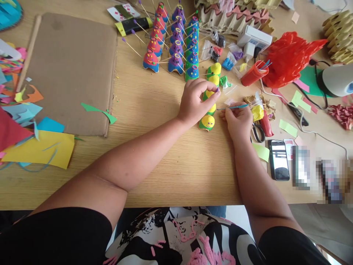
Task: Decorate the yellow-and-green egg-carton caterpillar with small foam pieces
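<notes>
My left hand (pixel 197 98) is closed in a pinch on a small bit of purple clay (pixel 217 89), above a row of yellow and green egg-carton cups. The front cup (pixel 206 122) of that row has a smiling face. To the right, my right hand (pixel 239 119) grips a thin blue modelling tool (pixel 239 106), whose tip points left toward the yellow cups. Behind stand three more painted rows: red and blue cups (pixel 151 60), purple and blue cups (pixel 175 62), and blue and green cups (pixel 192 58), with faces and bead-tipped sticks.
Cardboard (pixel 68 73) lies at left beside paper scraps (pixel 41 147). Clay bags (pixel 228 62), a red cup (pixel 251 73) with blue tools, a red plastic bag (pixel 289 59) and a white power adapter (pixel 254 38) are at back right. A phone (pixel 279 160) lies near the front edge.
</notes>
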### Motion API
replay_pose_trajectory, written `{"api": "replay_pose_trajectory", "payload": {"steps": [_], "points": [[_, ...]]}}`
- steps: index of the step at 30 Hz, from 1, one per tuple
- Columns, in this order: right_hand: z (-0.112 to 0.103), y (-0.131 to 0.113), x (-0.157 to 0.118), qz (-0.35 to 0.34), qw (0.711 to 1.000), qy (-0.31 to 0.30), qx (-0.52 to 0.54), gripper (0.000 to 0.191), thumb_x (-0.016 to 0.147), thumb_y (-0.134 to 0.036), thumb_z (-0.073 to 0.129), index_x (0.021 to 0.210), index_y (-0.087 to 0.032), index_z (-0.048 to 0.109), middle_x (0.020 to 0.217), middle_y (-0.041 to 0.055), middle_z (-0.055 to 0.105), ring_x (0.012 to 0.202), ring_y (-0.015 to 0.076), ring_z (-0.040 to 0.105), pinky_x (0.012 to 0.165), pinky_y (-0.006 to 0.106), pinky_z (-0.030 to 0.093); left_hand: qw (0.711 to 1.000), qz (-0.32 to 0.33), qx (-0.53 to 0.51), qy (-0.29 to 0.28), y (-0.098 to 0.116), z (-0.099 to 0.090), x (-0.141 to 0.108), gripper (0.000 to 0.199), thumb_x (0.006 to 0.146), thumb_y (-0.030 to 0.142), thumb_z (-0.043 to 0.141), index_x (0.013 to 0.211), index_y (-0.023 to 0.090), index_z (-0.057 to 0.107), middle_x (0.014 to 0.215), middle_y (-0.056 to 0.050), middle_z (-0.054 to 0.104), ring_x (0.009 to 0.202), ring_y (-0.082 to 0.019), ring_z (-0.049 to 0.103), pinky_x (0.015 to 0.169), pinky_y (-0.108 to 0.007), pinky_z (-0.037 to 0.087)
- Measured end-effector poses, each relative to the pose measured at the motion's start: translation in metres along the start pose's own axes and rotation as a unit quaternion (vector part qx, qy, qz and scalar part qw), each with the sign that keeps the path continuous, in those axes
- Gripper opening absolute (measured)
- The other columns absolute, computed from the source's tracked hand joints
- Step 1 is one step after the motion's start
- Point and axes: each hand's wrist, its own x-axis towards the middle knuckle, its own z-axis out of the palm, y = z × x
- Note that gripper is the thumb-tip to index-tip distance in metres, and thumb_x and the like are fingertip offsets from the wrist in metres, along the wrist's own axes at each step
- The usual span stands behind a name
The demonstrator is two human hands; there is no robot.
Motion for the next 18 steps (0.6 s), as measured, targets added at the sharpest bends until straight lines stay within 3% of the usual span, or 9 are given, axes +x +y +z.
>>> {"api": "replay_pose_trajectory", "payload": {"steps": [18], "points": [[0.0000, 0.0029, 0.0012, -0.003, 1.000, 0.003, -0.007, 0.014, 0.091, -0.021, 0.060, 0.104, -0.026, 0.054, 0.096, 0.0101, 0.082, 0.084, 0.0249, 0.083, 0.078, 0.042, 0.064, 1.000, 0.005, -0.007, 0.009, -0.0008, 0.0012, -0.0001, 0.024, 0.105, 0.056, 0.065, 0.094, 0.035, 0.069, 0.104, -0.002, 0.082, 0.110, -0.025, 0.074, 0.104, -0.053, 0.060]]}}
